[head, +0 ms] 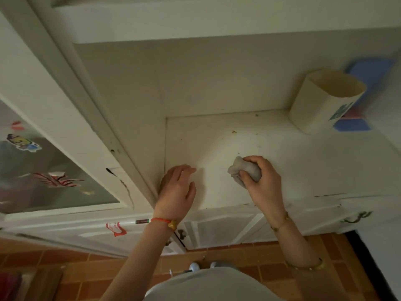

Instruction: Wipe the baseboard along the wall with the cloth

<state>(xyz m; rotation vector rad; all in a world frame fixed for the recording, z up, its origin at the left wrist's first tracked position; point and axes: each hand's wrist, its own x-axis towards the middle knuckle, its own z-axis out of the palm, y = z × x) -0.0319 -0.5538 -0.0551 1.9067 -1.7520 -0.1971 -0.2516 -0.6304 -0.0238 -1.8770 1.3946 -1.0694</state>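
A crumpled grey cloth [244, 170] is bunched in my right hand [261, 181], whose fingers and thumb curl round it just over the white cabinet shelf [293, 161]. My left hand [176, 189] hangs beside it to the left, fingers loosely bent, holding nothing, close to the shelf's left corner. The shelf carries small brown crumbs and specks near its back. No baseboard can be made out; the bottom of the cabinet meets the tiled floor below.
A cream plastic holder [325, 103] stands at the shelf's back right, with blue items [368, 70] behind it. A glass door with stickers [43, 170] lies to the left. Cabinet doors with a metal handle [355, 217] sit below the shelf, above orange floor tiles [238, 257].
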